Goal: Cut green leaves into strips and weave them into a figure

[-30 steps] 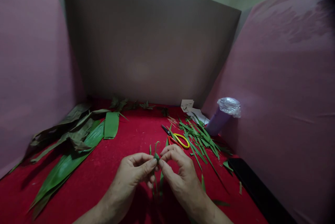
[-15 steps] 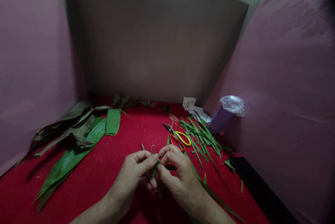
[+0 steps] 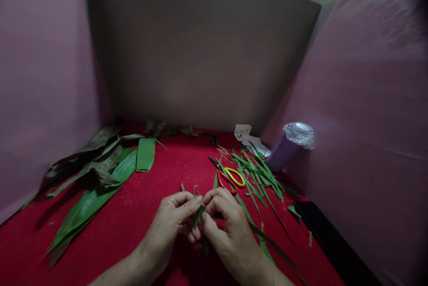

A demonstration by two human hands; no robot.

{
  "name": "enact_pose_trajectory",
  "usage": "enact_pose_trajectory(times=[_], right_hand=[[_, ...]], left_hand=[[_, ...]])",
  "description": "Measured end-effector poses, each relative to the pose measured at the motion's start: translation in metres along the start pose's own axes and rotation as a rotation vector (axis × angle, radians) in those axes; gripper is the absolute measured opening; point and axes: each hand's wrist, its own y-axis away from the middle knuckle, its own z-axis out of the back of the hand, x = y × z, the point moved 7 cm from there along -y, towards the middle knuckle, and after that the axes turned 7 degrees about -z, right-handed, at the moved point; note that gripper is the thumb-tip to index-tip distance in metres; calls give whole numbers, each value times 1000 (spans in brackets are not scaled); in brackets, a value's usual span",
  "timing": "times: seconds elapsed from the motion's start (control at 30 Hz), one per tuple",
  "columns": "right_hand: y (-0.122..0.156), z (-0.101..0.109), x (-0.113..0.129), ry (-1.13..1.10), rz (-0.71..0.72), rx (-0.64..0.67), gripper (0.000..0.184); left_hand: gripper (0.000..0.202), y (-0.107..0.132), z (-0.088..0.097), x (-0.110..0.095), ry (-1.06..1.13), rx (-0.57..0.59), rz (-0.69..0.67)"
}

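Observation:
Between my two hands is a small folded piece of green leaf strip [image 3: 198, 217], with a thin loop standing up at its top. My left hand [image 3: 175, 214] pinches it between thumb and fingers. On the other side my right hand [image 3: 225, 219] closes its thumb and fingertips on the same strip. My fingers hide part of the piece. Just beyond my right hand lie scissors [image 3: 230, 178] with one red and one yellow handle. A long strip of leaf [image 3: 279, 250] runs out from beside my right hand toward the lower right.
Many cut leaf strips [image 3: 257, 170] lie at the right. Broad green leaves [image 3: 90, 208] and dried brown leaves [image 3: 107, 165] are at the left. A purple cup with plastic wrap [image 3: 284, 152], white papers [image 3: 254, 143] and a long black object [image 3: 331, 241] stand along the right side.
Both hands keep their pinch on the leaf strip with only slight finger movement. Near my right forearm the long leaf strips have shifted a little. The view has moved slightly.

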Motion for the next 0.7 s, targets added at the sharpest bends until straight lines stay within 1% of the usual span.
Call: enact_pose_trajectory(times=[0.1,0.23,0.4,0.7], right_hand=[[0,-1,-2,39,-8,-13,19],[-3,-3,-9,59,-74,5,18],[-6,-2,-12,66,-118,23,20],[-6,1,-14,58,-106,0,18]], left_hand=[[24,0,0,-1,-1,-2,3],[27,0,-1,-3,-23,3,13],[27,1,-3,-5,-66,14,25],[20,-1,-2,-5,-65,42,-13]])
